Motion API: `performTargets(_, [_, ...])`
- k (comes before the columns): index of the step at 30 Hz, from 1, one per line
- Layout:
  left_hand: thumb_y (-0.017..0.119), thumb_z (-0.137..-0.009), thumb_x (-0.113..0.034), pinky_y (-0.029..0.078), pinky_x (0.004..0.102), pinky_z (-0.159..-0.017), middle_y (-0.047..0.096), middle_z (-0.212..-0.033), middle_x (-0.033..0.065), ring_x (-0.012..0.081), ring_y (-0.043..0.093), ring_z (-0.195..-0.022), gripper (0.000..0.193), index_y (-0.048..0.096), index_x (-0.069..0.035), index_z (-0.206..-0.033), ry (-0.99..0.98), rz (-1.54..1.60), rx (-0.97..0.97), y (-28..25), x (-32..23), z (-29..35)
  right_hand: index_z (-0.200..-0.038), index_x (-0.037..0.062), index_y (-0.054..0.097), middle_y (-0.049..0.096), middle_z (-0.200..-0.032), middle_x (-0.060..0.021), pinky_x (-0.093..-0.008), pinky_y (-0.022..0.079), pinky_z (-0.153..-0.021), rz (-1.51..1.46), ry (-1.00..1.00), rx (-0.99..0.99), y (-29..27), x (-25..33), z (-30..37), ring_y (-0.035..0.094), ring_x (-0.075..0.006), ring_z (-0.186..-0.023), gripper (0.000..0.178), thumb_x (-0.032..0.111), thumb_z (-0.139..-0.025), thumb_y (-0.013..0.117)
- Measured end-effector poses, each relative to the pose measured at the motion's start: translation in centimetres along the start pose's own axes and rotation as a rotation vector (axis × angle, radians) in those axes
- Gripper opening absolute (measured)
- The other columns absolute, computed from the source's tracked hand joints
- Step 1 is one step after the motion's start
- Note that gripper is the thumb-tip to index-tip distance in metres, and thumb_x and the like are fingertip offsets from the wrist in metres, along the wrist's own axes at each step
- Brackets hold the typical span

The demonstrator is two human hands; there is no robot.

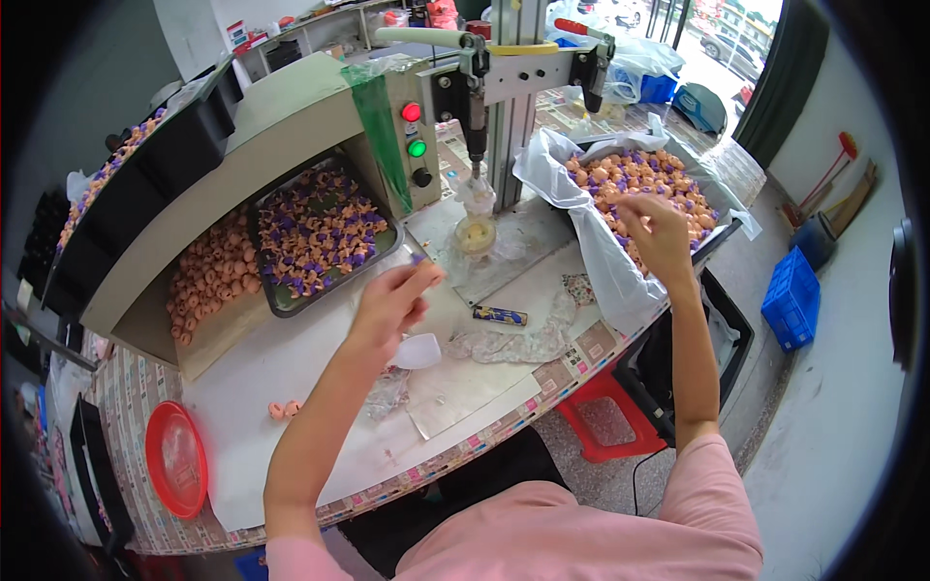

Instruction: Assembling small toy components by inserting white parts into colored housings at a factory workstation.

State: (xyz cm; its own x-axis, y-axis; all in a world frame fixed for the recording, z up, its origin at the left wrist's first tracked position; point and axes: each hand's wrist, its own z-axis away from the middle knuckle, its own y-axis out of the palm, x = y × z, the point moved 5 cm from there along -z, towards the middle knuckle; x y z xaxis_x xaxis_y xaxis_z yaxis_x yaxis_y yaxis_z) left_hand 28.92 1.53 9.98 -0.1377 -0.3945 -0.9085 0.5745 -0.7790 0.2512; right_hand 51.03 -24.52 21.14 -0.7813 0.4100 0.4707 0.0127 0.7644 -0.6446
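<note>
So, L hand (389, 298), w/ purple pc (418, 259)

1. Left hand (390, 298), mid-frame: motion-soft. Small piece (418, 259) in its pinch, just a purple end readable; rest covered or smeared.
2. Right hand (659, 232), upper right: can't tell from here if anything's between its fingertips; heap (683, 189) behind is much the same colour.
3. Press rod (476, 136), upper middle: lower end lost in plastic wrap (478, 198). Clear cup (477, 250) below: contents hazy.
4. Long black tray (155, 184), upper left: wall hides most of its load.
5. Red stool (608, 407), lower right: partly under table edge (593, 341).
6. Pink shirt (542, 537): cut off by bottom edge.
</note>
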Motion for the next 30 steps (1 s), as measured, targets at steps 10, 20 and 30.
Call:
performTargets(10, [0.078, -0.072, -0.019, 0.045, 0.0342, -0.079, 0.054, -0.101, 0.0080, 0.0234, 0.056, -0.093, 0.029, 0.066, 0.000, -0.090, 0.622, -0.568, -0.249, 4.9, 0.2, -11.2, -0.090, -0.0003, 0.069, 0.068, -0.085, -0.0098, -0.0330, 0.047, -0.074, -0.158, -0.298, 0.334, 0.6, 9.3, 2.6, 0.062, -0.0227, -0.082, 0.012, 0.002, -0.078, 0.070])
performTargets(20, [0.077, -0.071, -0.015, 0.047, 0.0328, -0.079, 0.055, -0.099, 0.0076, 0.0252, 0.058, -0.089, 0.027, 0.066, -0.003, -0.093, 0.660, -0.596, -0.282, 5.8, 0.6, -10.2, -0.100, 0.0023, 0.068, 0.068, -0.094, -0.0119, -0.0351, 0.049, -0.077, -0.230, -0.643, -0.157, 3.1, 14.5, -4.7, 0.063, -0.0261, -0.082, 0.024, 0.001, -0.076, 0.069])
performTargets(30, [0.081, -0.067, -0.017, 0.046, 0.0286, -0.065, 0.055, -0.098, 0.0050, 0.0162, 0.055, -0.073, 0.034, 0.069, -0.005, -0.096, 0.672, -0.697, -0.319, 4.9, 0.7, -10.3, -0.113, -0.0012, 0.060, 0.065, -0.107, -0.0169, -0.0388, 0.044, -0.089, -0.387, -0.052, 0.171, 5.1, 18.8, -18.6, 0.061, -0.0279, -0.099, 0.046, 0.038, -0.090, 0.059])
